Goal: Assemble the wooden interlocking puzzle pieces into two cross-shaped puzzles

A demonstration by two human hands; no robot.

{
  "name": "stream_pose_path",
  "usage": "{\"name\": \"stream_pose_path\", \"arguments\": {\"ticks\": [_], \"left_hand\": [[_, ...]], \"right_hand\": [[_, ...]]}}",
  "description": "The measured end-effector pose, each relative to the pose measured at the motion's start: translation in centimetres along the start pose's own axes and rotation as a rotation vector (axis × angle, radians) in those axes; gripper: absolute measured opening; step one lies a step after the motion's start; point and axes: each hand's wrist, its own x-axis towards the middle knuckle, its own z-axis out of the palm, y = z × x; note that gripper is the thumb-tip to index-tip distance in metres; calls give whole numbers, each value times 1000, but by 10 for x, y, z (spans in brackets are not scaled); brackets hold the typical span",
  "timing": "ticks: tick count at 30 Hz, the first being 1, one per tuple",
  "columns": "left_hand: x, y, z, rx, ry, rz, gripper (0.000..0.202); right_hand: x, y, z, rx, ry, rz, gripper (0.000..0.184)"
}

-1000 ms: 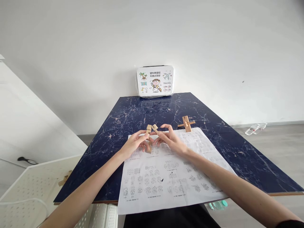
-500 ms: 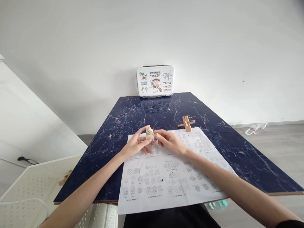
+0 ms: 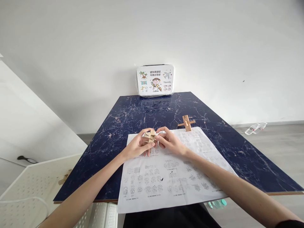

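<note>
My left hand (image 3: pixel 135 147) grips a small pale wooden interlocking puzzle (image 3: pixel 150 135) marked with a "3", fingers above and thumb below. My right hand (image 3: pixel 173 143) is closed in from the other side, its thumb and fingertips at the puzzle's right edge. Some fingers are hidden behind the pieces. Both hands are over a printed instruction sheet (image 3: pixel 154 202) with rows of small diagrams. Beyond my right hand, a cross-shaped wooden puzzle assembly (image 3: pixel 187 123) stands by the sheet's far edge.
The dark blue marbled table (image 3: pixel 114 120) reaches to a wall. A white case with cartoon prints (image 3: pixel 155 80) leans there. At lower left is a cream perforated cart (image 3: pixel 30 186). Plastic bottles (image 3: pixel 255 128) lie on the floor to the right.
The puzzle in my hands has been turned, so its notched side shows and the "3" faces differently. My right hand's fingers have shifted against it. The cross-shaped assembly has stayed put.
</note>
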Motion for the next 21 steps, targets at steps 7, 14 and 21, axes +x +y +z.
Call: {"name": "stream_pose_path", "arguments": {"ticks": [7, 14, 21], "left_hand": [[-3, 2, 2, 77, 26, 30, 59], [-8, 8, 6, 232, 52, 103, 53], [-7, 7, 9, 261, 42, 128, 40]], "right_hand": [[1, 2, -2, 30, 13, 25, 40], [1, -3, -4, 113, 7, 130, 41], [1, -7, -4, 275, -23, 266, 43]]}}
